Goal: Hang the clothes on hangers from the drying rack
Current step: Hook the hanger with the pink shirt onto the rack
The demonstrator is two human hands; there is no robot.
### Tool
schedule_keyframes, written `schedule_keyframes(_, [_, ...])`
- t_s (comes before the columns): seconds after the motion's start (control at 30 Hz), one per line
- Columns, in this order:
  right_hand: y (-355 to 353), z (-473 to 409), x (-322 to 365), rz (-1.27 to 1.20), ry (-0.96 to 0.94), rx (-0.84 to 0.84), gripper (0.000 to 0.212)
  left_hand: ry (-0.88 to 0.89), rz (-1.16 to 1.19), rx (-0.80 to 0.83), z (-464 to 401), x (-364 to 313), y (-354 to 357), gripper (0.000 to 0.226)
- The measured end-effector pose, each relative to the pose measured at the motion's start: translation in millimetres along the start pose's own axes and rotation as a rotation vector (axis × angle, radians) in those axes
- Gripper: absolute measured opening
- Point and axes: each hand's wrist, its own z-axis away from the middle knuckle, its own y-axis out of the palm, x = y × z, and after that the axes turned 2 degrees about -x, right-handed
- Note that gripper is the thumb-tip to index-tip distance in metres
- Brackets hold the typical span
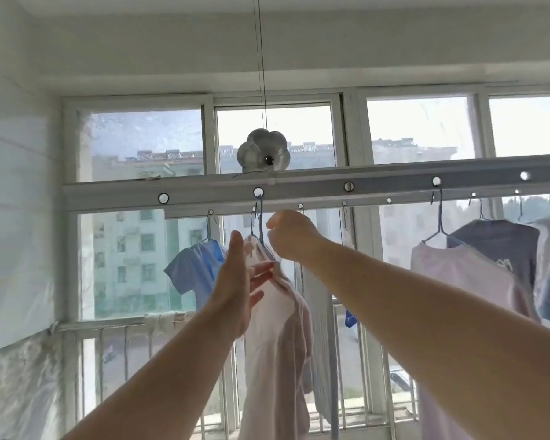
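The right hand point(288, 235) curls around the blue hanger point(261, 223) near its neck, hook in a hole near the rack bar's point(299, 188) left end. The left hand point(235, 281), fingers straight, steadies the pale pink garment point(277, 328): soft, light, probably best gripped at the shoulders.

Pale pink top point(277, 328) hangs on blue hanger point(261, 223) from rack point(299, 188).

Bright, blown-out daylight through the windows point(419, 131), soft blur, wide-angle edge bending
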Motion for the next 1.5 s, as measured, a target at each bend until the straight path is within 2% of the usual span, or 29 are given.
schedule_keyframes(0.17, [23.6, -5.4, 5.2, 0.051, 0.047, 0.054, 0.026, -0.022, -0.033, -0.016, 1.5, 10.3, -4.4, 0.059])
schedule_keyframes(0.33, [38.8, -3.1, 1.5, 0.050, 0.067, -0.031, 0.018, -0.014, -0.101, -0.106, 3.0, 14.9, -15.0, 0.051])
schedule_keyframes(0.47, [38.9, -3.2, -12.1, 0.071, 0.049, -0.058, 0.025, 0.004, -0.154, -0.153, 2.7, 12.2, -19.2, 0.043])
schedule_keyframes(0.6, [25.5, -3.6, -35.5, 0.055, -0.010, -0.022, 0.046, 0.143, -0.382, -0.226, -6.2, 6.1, -21.6, 0.018])
schedule_keyframes(0.7, [10.2, -4.3, -51.1, 0.094, -0.021, 0.011, 0.061, 0.209, -0.510, -0.258, -15.8, -1.6, -16.5, 0.021])
schedule_keyframes(0.83, [-8.3, 2.0, -62.0, 0.072, -0.050, -0.007, 0.054, 0.298, -0.664, -0.234, -28.3, -13.4, -0.9, 0.028])
schedule_keyframes(1.0, [-13.7, 15.6, -72.6, -0.123, -0.039, -0.083, 0.025, 0.361, -0.855, -0.112, -41.3, -15.5, 22.8, 0.032])
schedule_keyframes(1.17, [-11.1, 24.6, -80.4, -0.015, -0.079, -0.243, 0.021, 0.289, -0.713, -0.012, -55.4, -14.3, 38.0, 0.023])
schedule_keyframes(1.33, [-17.6, 33.7, -88.8, 0.116, -0.206, -0.344, 0.047, 0.207, -0.714, 0.148, -66.8, -22.6, 42.6, 0.019])
schedule_keyframes(1.43, [-23.4, 37.7, -94.7, 0.121, -0.233, -0.354, 0.048, 0.108, -0.692, 0.302, -73.6, -27.9, 42.7, 0.020])
schedule_keyframes(1.5, [-25.2, 39.1, -97.5, 0.111, -0.231, -0.356, 0.046, 0.021, -0.548, 0.474, -77.1, -28.4, 45.7, 0.024])
